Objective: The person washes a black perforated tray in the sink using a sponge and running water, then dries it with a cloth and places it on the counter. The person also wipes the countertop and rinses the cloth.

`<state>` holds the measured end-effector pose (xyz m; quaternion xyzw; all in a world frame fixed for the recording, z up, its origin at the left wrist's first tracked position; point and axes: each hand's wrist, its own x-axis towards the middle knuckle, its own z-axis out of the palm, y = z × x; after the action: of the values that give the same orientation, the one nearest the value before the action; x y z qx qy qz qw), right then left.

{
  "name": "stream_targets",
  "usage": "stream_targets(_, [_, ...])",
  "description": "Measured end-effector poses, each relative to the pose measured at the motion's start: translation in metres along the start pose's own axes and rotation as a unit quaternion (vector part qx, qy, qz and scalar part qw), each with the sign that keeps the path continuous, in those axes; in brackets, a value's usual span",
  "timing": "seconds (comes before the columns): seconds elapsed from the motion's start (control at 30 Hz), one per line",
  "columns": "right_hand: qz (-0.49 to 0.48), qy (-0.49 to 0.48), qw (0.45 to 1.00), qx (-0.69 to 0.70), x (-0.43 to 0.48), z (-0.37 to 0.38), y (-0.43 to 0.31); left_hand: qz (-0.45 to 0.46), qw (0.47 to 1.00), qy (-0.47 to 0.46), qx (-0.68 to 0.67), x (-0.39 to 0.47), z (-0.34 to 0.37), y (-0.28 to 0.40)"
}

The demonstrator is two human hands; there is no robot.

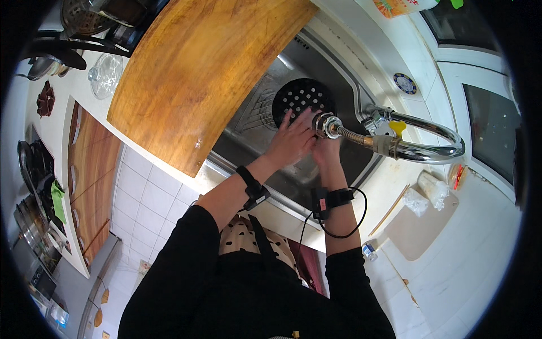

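Both my hands are in the stainless steel sink, beneath the faucet head. My left hand is palm down with its fingers apart, over the near edge of a round black disc with several pale square spots or holes. Whether the fingers touch the disc is unclear. Close beside it, my right hand is partly hidden by the faucet head and my left hand, so its fingers and anything in them cannot be seen. A wire rack lies left of the disc.
A large wooden board covers the sink's left side. The curved chrome faucet reaches in from the right. On the right counter lie a beige cutting board, plastic-wrapped items, a thin stick and a small bottle.
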<state>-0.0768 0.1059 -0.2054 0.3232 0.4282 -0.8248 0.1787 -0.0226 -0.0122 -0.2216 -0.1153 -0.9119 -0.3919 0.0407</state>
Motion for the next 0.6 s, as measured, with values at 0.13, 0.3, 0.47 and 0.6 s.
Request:
stream_targets(0.13, [-0.032, -0.020, 0.998, -0.044, 0.009, 0.000, -0.005, -0.034, 0.998, -0.010, 0.047, 0.004, -0.001, 0.002])
stream_targets(0.3, [-0.127, 0.013, 0.975, -0.183, 0.039, -0.027, 0.004, -0.100, 0.995, 0.007, 0.014, 0.008, -0.006, 0.004])
stream_targets(0.47, [-0.128, -0.026, 0.858, -0.497, 0.052, -0.051, -0.003, -0.162, 0.975, -0.102, 0.112, 0.012, -0.004, -0.016])
stream_targets(0.6, [-0.107, -0.057, 0.976, -0.181, 0.030, -0.033, 0.030, -0.200, 0.973, -0.071, -0.093, 0.007, 0.003, -0.033])
